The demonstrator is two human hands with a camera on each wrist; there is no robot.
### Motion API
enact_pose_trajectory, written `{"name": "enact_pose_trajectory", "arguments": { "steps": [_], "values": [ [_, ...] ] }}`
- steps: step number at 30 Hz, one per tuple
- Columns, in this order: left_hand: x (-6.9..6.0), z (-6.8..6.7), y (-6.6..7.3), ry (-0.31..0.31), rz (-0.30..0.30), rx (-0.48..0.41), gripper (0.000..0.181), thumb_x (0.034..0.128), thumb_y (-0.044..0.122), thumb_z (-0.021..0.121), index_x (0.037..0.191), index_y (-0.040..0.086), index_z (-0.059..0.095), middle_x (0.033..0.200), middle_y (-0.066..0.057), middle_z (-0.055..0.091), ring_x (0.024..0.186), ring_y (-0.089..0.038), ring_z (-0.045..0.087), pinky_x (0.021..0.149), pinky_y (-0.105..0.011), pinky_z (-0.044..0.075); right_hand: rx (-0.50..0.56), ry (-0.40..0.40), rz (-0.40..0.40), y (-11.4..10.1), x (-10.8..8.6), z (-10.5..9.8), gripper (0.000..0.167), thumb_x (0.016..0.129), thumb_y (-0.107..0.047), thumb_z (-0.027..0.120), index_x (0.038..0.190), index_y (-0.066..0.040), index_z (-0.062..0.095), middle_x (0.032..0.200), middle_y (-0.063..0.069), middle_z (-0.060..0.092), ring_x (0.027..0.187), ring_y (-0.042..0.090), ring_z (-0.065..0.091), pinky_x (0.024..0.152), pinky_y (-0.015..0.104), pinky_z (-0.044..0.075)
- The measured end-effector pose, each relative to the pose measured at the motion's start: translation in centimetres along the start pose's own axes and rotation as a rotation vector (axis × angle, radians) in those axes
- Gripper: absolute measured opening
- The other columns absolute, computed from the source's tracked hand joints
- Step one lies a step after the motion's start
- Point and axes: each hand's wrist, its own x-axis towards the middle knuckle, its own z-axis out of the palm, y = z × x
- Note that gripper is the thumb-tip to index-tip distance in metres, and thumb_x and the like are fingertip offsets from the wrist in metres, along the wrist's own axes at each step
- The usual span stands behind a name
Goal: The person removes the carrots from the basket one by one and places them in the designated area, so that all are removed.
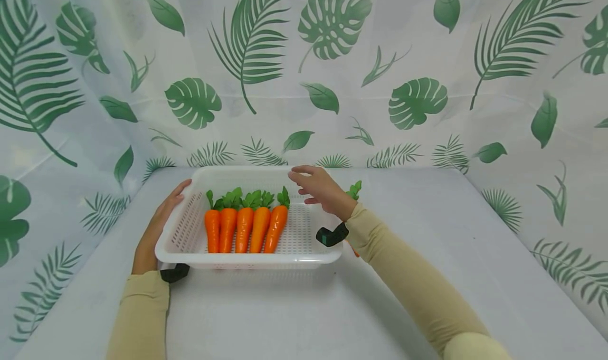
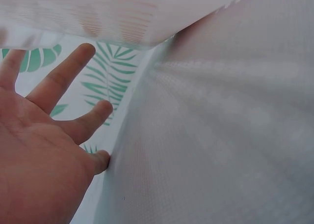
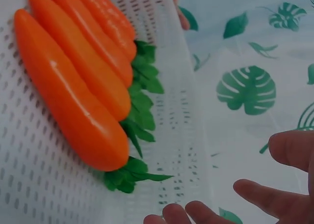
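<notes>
A white plastic basket [image 1: 294, 258] with perforated walls stands on the table. Several orange carrots [image 1: 244, 228] with green leafy tops lie side by side in its left and middle part. My left hand [image 1: 161, 220] is at the basket's left side, its fingers extended along the outside; the left wrist view has this hand [image 2: 49, 145] with fingers spread beneath the basket's overhanging wall. Over the right end of the basket hovers my right hand [image 1: 320, 188], fingers loosely extended and holding nothing. In the right wrist view its fingertips [image 3: 198, 211] are apart from the nearest carrot [image 3: 73, 96].
Right of the basket, green leaves [image 1: 354, 189] and a bit of orange show from behind my right forearm, which hides the rest. The table [image 1: 427, 217] is covered in pale cloth. A leaf-printed curtain [image 1: 351, 106] hangs at the back and sides.
</notes>
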Motion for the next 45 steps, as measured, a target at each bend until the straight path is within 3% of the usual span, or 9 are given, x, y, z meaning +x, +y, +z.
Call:
{"name": "enact_pose_trajectory", "arguments": {
  "steps": [10, 31, 45],
  "values": [
    [0.3, 0.0, -0.4, -0.026, 0.007, -0.033, 0.057, 0.1175, 0.044, 0.035, 0.173, 0.033, 0.023, 0.175, -0.012, 0.023, 0.136, -0.021, 0.046, 0.099, -0.024, 0.053, -0.077, -0.044, 0.030, 1.3, 0.6, 2.0, 0.056, 0.110, -0.038, 0.061, 0.158, -0.012, 0.053, 0.154, 0.016, 0.057, 0.133, 0.044, 0.057, 0.105, 0.055, 0.053],
    [-0.1, 0.0, 0.4, 0.003, -0.020, -0.001, 0.058, 0.1169, 0.046, 0.036, 0.172, 0.036, 0.022, 0.174, -0.013, 0.025, 0.129, -0.020, 0.051, 0.095, -0.026, 0.056, -0.193, -0.171, 0.092, 1.7, 0.6, 3.1, 0.050, 0.109, -0.033, 0.060, 0.152, -0.007, 0.059, 0.146, 0.017, 0.060, 0.124, 0.042, 0.062, 0.100, 0.055, 0.055],
    [0.1, -0.3, -0.1, -0.036, 0.013, -0.044, 0.058, 0.1177, 0.042, 0.035, 0.173, 0.031, 0.021, 0.175, -0.013, 0.022, 0.133, -0.018, 0.045, 0.099, -0.021, 0.051, -0.140, -0.200, 0.170, 1.8, 0.8, 3.6, 0.047, 0.108, -0.027, 0.063, 0.150, -0.007, 0.061, 0.144, 0.016, 0.061, 0.121, 0.041, 0.061, 0.100, 0.051, 0.056]
  ]
}}
